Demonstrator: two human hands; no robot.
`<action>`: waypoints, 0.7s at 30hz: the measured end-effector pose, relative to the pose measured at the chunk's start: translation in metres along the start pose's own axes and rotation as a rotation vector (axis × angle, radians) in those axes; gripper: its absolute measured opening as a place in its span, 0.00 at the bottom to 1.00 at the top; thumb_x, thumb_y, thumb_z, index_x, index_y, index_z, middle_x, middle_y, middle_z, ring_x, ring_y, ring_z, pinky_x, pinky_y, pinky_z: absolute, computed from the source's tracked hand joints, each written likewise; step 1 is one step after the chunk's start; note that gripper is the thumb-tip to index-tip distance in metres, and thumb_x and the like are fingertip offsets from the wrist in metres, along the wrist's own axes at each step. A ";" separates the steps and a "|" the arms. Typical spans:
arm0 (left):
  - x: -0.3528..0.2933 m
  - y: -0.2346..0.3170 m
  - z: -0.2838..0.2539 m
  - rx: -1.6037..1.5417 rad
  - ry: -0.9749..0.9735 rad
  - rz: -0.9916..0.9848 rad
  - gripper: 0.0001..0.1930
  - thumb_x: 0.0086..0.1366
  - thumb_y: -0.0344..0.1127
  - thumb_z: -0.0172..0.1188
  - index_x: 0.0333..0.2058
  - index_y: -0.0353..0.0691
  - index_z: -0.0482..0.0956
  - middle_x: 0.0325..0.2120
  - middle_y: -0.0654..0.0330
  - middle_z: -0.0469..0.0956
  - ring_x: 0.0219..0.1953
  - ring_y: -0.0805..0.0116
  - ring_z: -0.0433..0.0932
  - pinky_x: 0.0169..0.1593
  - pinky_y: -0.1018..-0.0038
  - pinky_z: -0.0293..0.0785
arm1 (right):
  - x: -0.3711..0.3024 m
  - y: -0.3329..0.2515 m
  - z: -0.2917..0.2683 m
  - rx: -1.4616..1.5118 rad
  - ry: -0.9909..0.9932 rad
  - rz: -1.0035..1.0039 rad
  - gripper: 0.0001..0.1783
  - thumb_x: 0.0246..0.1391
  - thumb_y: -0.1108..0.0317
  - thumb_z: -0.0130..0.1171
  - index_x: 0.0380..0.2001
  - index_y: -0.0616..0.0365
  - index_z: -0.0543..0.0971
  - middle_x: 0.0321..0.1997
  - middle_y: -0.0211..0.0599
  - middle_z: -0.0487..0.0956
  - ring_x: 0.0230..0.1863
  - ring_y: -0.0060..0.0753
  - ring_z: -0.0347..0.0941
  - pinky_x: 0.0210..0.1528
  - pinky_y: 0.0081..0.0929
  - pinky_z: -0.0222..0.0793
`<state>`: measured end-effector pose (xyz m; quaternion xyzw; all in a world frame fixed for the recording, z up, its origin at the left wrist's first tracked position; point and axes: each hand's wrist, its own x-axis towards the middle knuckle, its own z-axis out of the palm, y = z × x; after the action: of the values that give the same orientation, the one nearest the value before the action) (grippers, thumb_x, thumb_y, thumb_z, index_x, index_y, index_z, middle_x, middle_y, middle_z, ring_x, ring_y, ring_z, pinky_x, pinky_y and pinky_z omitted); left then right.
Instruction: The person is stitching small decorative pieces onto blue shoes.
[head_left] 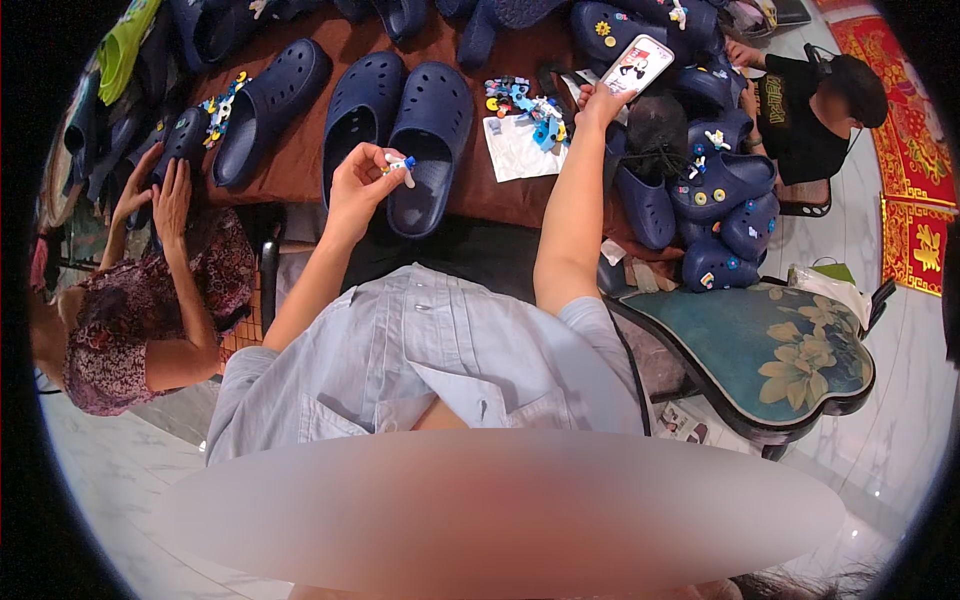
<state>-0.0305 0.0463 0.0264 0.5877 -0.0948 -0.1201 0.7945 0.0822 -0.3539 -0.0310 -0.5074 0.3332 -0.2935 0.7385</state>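
My left hand [360,188] pinches a small white and blue shoe charm [403,165] between thumb and fingers. It hangs over a pair of navy clogs, in front of the left clog [362,95] and beside the right clog [432,115]; their toes point away from me. Out to the right, my right hand [600,103] grips a smartphone [638,66] with its lit screen facing up. Left of that forearm, a heap of colourful charms [545,122] lies partly on a white sheet of paper [522,153].
More navy clogs [725,185], several with charms, are piled on the brown-covered table [285,178]. A person [165,290] at left touches clogs; another [820,110] works at far right. A padded chair [740,350] stands by my right side.
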 end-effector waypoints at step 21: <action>0.001 -0.008 0.003 0.128 0.041 -0.086 0.11 0.60 0.23 0.65 0.42 0.32 0.80 0.37 0.63 0.79 0.38 0.79 0.77 0.43 0.84 0.73 | -0.073 0.006 0.007 -0.071 -0.179 -0.217 0.45 0.57 0.78 0.49 0.72 0.53 0.39 0.22 0.36 0.75 0.19 0.21 0.66 0.22 0.18 0.61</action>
<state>-0.0315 0.0411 0.0199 0.6430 -0.0606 -0.1357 0.7513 0.0444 -0.2918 -0.0204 -0.5903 0.2193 -0.3134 0.7108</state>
